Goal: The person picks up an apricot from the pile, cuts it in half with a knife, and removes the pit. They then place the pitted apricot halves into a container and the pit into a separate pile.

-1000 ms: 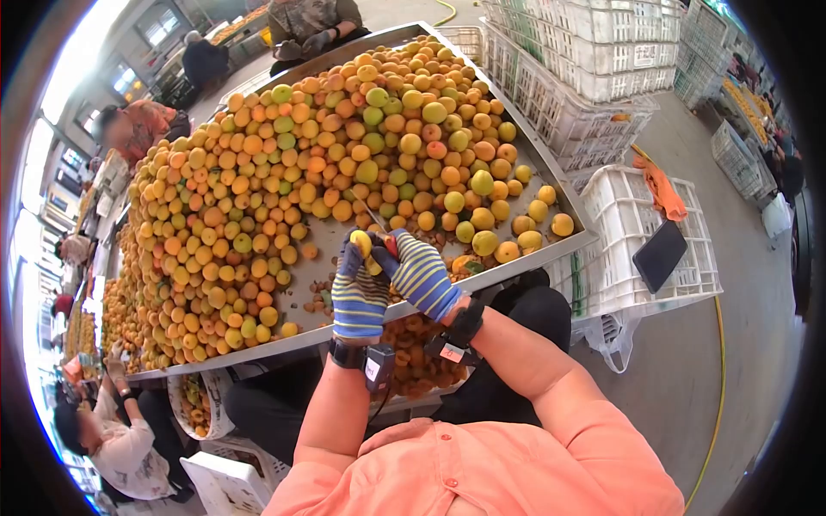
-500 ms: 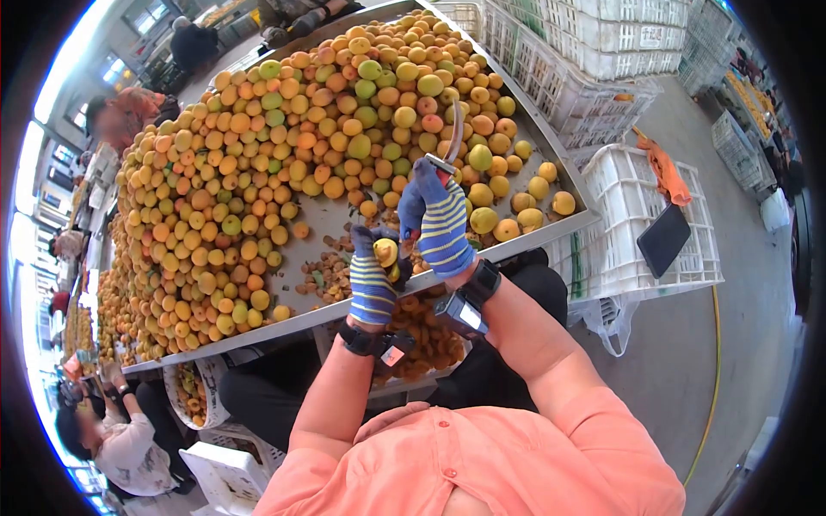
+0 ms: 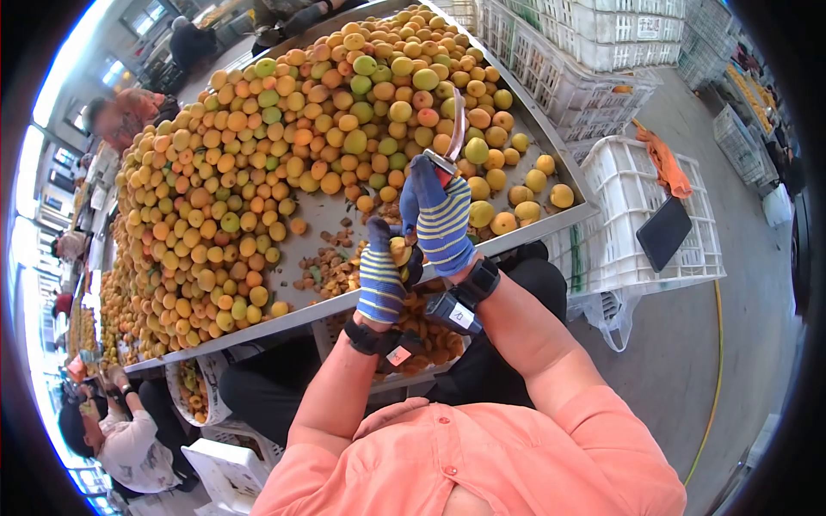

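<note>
Head | Our left hand [image 3: 380,273] curls round a fruit [image 3: 399,252], our right hand [image 3: 441,217] clenches a knife [image 3: 458,129] | We appear to be opening the fruit | Next needs a steady hold

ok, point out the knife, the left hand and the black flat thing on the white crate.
Knife [image 3: 459,123]: head view, middle of the curved blade.
Left hand [image 3: 379,273]: head view, its gloved back.
Black flat thing [image 3: 663,234]: head view, middle of its upper surface.
</note>
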### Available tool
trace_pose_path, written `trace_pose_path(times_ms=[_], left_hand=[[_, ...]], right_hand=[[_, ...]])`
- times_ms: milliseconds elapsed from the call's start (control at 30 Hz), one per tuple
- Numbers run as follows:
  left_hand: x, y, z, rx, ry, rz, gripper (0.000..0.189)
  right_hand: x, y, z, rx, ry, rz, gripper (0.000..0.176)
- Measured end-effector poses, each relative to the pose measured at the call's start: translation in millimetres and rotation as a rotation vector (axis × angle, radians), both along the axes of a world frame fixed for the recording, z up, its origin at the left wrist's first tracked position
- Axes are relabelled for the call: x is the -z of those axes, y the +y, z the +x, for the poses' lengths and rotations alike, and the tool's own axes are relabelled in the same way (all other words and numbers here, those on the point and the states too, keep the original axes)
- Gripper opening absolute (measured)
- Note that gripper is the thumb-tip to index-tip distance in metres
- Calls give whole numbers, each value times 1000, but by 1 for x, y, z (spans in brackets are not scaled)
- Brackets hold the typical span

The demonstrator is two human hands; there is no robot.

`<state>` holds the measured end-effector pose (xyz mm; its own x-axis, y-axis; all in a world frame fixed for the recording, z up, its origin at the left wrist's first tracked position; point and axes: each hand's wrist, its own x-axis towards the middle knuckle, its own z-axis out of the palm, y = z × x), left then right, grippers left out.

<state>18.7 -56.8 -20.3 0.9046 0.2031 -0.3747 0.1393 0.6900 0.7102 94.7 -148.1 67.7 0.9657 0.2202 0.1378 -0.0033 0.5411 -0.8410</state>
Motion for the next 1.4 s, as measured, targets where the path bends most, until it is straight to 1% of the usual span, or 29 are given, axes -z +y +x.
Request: trace_pose_path(times_ms=[33,133,233,267,367,400,433,500,533,600,633,667,700,733,767,800,833,867,933,1000,1067,1167,1233,1267,1367,1400], left_hand=[[-4,-3,1,-8,11,-10,58],[-12,-9,-1,-27,56,54,61],[-8,-9,0,-27,24,78,61],[-8,-9,1,-19,22,46,60],[-12,-10,3,16,22,-22,60],[-14,-11,2,35,31,-23,60],[-15,-12,1,55,43,-24,60],[-10,-12,3,50,50,40,58],[-8,-11,5,43,48,71,57],[-5,-10,10,24,38,132,54],[6,-7,10,31,-11,321,53],[17,-3,10,26,-48,521,52],[19,-2,10,5,-75,716,51],[20,-1,10,35,-74,831,51],[21,1,10,38,-66,788,52],[19,2,11,41,-58,744,53],[18,1,13,16,-44,539,54],[17,-1,16,-9,-32,333,55],[-15,-11,8,-61,110,411,56],[-6,-6,9,-75,47,242,56],[8,-1,11,-96,-23,109,57],[12,1,12,-160,-120,-37,59],[-1,-12,14,-228,-153,-154,60],[6,-10,14,-210,-169,-160,61],[-2,0,8,-194,-108,-120,61],[-6,4,11,-192,-164,-143,61]], right_hand=[[-3,0,-2,23,4,-5,30],[-1,-2,-6,-52,-5,1,30],[-1,-3,-3,32,57,60,31],[-4,-10,-1,-19,38,52,32],[12,-10,7,-7,-18,58,33],[9,-12,6,-12,-33,88,31],[4,-14,5,-31,-32,65,30],[-3,-19,1,-69,-28,18,28],[-1,-17,2,4,-150,4,25],[-3,-13,0,-75,-5,-5,26],[-4,-11,-1,-115,68,-9,26],[-7,-9,-3,-94,42,-35,28],[-6,-8,-2,-104,80,4,30],[-2,-6,2,-113,116,44,31],[3,-3,5,-121,153,85,33],[10,-8,9,-237,197,126,38],[13,-5,12,-222,286,134,40],[20,-4,15,-287,338,197,41],[24,-4,18,-371,446,301,42],[24,-4,18,-398,564,378,44],[35,-1,20,-382,618,396,44],[43,9,21,-391,727,455,44],[47,15,21,-420,797,503,44],[52,19,20,-388,726,458,44],[52,17,25,-487,748,585,45],[44,16,22,-505,762,656,42]])
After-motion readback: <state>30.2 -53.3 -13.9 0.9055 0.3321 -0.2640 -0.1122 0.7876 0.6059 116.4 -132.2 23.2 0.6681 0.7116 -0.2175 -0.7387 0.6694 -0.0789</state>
